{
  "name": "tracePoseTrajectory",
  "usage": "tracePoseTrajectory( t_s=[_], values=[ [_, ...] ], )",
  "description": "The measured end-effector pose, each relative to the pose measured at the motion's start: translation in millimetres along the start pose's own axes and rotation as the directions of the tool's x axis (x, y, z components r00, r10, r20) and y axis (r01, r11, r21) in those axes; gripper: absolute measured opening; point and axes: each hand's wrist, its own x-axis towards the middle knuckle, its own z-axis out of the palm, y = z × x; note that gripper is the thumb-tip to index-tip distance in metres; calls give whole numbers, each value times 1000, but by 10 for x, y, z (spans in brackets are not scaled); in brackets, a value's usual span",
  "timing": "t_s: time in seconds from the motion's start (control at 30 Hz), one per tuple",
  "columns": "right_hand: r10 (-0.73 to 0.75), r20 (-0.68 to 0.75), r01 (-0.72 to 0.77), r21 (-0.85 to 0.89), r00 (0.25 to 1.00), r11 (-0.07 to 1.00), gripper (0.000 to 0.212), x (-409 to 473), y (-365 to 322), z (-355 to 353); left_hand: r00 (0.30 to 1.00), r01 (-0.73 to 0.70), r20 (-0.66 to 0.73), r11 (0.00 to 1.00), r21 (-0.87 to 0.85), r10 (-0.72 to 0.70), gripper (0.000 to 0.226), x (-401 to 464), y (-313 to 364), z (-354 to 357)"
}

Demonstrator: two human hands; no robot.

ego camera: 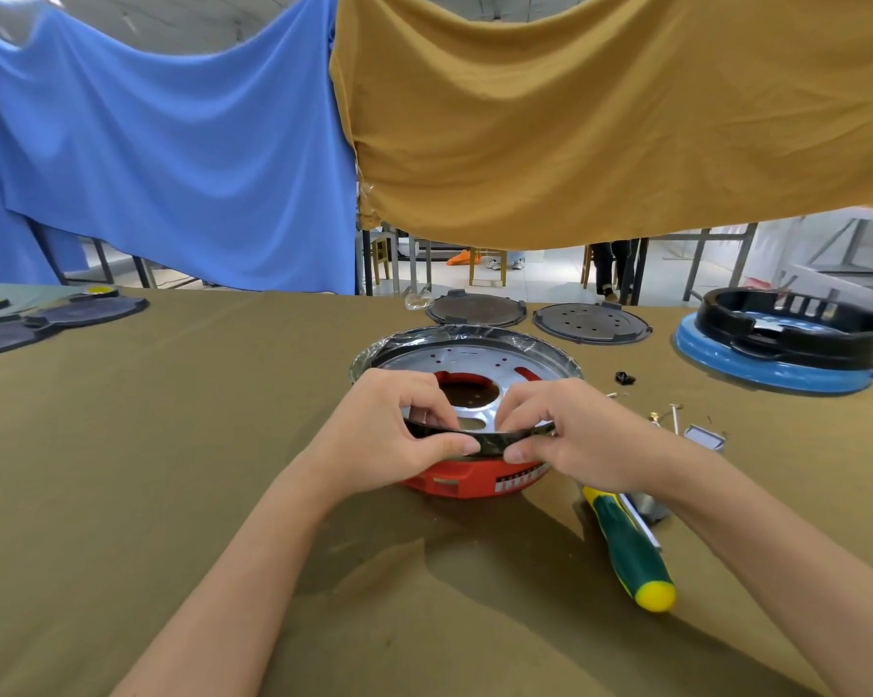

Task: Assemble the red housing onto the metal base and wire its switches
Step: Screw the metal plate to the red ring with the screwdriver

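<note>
- The left hand (392, 435) and right hand (567, 437) each pinch the near rim of the metal base (474, 367), thumbs outside, fingers curled inside.
- The base sits in the red housing (454, 477) on the table (173, 445).
- A green-handled screwdriver (628, 548) lies just right; two dark discs (477, 309) lie beyond.
</note>
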Motion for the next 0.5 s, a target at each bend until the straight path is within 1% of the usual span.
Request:
tracePoseTrajectory(
  t_s=[0.27, 0.37, 0.5],
  values=[
    [4, 58, 1, -87, 998, 996, 10, -3, -49, -28, 998, -5, 56, 1000, 22, 4, 18, 6, 21, -25],
    [5, 86, 8, -148, 996, 989, 13, -8, -78, -40, 996, -4, 84, 999, 35, 1, 16, 0, 19, -33],
    [-6, 83, 23, -203, 997, 979, 14, -20, -100, -34, 994, -21, 104, 998, 66, 14, 14, 1, 33, -39]
  ],
)
